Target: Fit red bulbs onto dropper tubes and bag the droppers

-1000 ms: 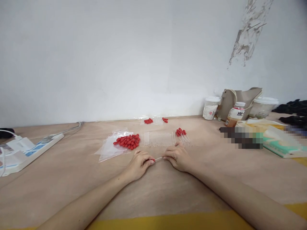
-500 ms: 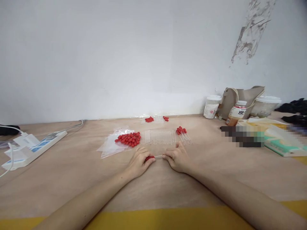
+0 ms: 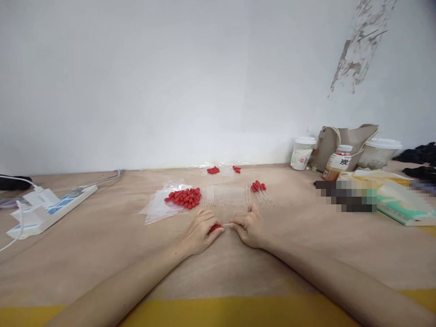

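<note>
- Lower centre: left hand (image 3: 203, 230) pinches a red bulb (image 3: 215, 228); right hand (image 3: 250, 227) pinches the clear tube (image 3: 226, 225) beside it.
- Mid-frame: heaped bulbs (image 3: 185, 198) on plastic bags (image 3: 156, 208), tube row (image 3: 226, 196), bulb-topped tubes (image 3: 260, 193).
- Left: power strip (image 3: 64, 211); right: lidded cup (image 3: 302, 155), grey bag (image 3: 322, 150), tissue pack (image 3: 405, 206).
- Right: bottle (image 3: 335, 167) labelled "炭".
- Tan tabletop (image 3: 119, 254), yellow front strip (image 3: 218, 312); white wall (image 3: 136, 91), scarred upper right.

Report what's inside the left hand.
Inside the left hand, part of a red bulb shows; a clear tube spans toward the right hand. The rest is covered.
</note>
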Motion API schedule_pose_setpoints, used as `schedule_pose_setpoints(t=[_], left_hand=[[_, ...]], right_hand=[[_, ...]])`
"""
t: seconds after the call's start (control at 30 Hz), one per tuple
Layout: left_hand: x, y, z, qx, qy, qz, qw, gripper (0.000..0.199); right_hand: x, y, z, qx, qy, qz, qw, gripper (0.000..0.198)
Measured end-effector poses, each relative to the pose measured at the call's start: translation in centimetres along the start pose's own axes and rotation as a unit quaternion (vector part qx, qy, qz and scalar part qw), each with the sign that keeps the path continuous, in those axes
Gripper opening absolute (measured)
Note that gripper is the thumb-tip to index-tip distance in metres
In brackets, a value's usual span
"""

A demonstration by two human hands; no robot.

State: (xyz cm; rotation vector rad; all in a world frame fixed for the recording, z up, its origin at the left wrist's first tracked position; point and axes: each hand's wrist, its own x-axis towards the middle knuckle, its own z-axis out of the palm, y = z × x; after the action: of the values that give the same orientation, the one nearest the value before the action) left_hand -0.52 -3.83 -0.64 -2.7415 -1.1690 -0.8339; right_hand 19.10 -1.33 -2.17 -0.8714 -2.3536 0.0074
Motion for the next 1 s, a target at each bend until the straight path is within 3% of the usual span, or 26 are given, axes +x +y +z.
schedule_pose_setpoints(t=[0.3,0.57,0.63,0.7,0.77,0.83,1.0], left_hand=[[0.2,-0.6,-0.2,-0.032,0.013,-0.029,0.999,0.016],[-0.2,-0.7,-0.3,-0.034,0.005,-0.034,0.999,0.021],[-0.3,-0.8,-0.3,-0.042,0.023,-0.065,0.997,0.037],[-0.4,-1.0,-0.4,-0.048,0.028,-0.092,0.994,0.052],[-0.6,-1.2,-0.4,-0.051,0.025,-0.101,0.993,0.052],[-0.6,-1.3,-0.4,-0.052,0.021,-0.097,0.994,0.047],[-0.6,-1.2,-0.3,-0.049,0.016,-0.084,0.995,0.037]], right_hand=[[0.1,-0.1,-0.5,0.015,-0.01,0.042,0.999,0.025],[0.2,-0.4,-2.4,-0.1,-0.047,-0.055,0.992,0.024],[0.8,0.5,-3.2,-0.117,-0.038,-0.006,0.992,0.025],[1.7,2.1,-3.9,-0.12,-0.016,0.101,0.987,0.026],[2.8,4.1,-4.3,-0.115,-0.008,0.231,0.966,0.026],[3.8,5.8,-4.1,-0.118,0.002,0.318,0.941,0.025],[4.7,7.3,-2.2,-0.157,0.001,0.405,0.901,0.027]])
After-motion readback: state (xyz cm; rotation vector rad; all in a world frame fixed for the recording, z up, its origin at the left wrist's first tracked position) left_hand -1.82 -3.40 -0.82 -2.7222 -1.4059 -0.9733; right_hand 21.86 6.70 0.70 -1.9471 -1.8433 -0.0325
